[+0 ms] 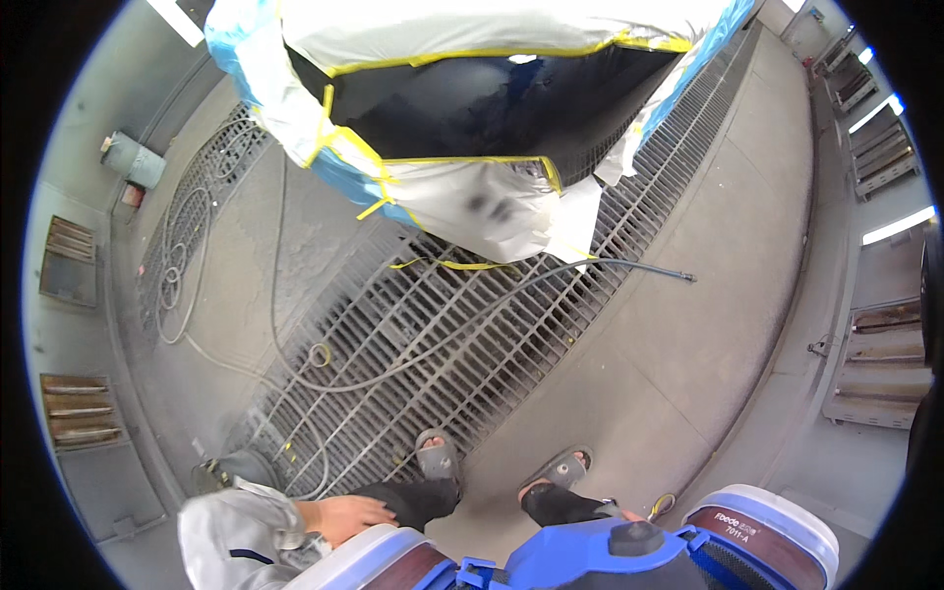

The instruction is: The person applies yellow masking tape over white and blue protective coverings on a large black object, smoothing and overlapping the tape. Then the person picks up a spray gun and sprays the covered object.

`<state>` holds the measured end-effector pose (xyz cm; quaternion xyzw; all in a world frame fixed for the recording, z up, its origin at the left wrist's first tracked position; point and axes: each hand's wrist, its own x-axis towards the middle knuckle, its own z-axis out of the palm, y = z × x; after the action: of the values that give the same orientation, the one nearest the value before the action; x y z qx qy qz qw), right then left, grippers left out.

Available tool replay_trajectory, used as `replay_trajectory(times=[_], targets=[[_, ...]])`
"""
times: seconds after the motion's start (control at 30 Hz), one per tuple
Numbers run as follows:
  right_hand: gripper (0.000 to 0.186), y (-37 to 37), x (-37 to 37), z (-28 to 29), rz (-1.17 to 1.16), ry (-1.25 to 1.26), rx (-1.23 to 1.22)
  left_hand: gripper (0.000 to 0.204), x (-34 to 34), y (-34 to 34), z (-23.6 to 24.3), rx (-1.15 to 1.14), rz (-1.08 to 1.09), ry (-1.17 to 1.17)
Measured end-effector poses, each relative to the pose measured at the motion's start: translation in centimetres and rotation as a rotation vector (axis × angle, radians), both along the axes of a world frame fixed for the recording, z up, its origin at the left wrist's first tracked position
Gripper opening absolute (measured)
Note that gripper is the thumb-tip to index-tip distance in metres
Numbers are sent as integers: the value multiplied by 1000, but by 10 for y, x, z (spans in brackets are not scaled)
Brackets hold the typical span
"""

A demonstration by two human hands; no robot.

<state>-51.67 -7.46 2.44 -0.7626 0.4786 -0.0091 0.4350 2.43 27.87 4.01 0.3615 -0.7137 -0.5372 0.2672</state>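
Observation:
My left hand (pixel 349 516), in a pale grey sleeve (pixel 231 531), lies beside my dark-trousered left leg (pixel 418 501). Its fingers are stretched out together, and I see nothing in them. Only a sliver of my right hand (pixel 629 514) shows by the right leg; the blue respirator (pixel 590 560) at the lower edge covers the rest, so its grip is hidden. Close to it is a small yellow-rimmed loop (pixel 663 506). Ahead stands a vehicle part with a glossy black panel (pixel 472 108), framed by yellow tape (pixel 467 159), white covering (pixel 482 202) and blue film (pixel 364 187).
A grey hose (pixel 442 354) snakes over the floor grating (pixel 433 305), its end on the concrete (pixel 728 305). More hose coils lie left. A bucket-like container (pixel 133 160) sits by the left wall. Louvred panels (pixel 875 364) line the right wall. My sandalled feet (pixel 438 457) stand near the grating.

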Motion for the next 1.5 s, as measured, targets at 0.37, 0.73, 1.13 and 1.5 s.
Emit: replay_trajectory(times=[0.37, 0.73, 1.13, 1.5], targets=[[45, -96, 53, -61, -267, -126, -90, 58, 50, -70, -77, -415, -17, -55], [43, -96, 63, -51, -372, -207, -157, 56, 62, -139, -119, -638, -132, -141], [40, -107, 64, -52, -447, -109, -191, 30, 57, -138, -126, -600, 20, -54], [39, -117, 37, -59, -490, 11, -218, 31, 71, -140, -154, -708, 84, 30]])
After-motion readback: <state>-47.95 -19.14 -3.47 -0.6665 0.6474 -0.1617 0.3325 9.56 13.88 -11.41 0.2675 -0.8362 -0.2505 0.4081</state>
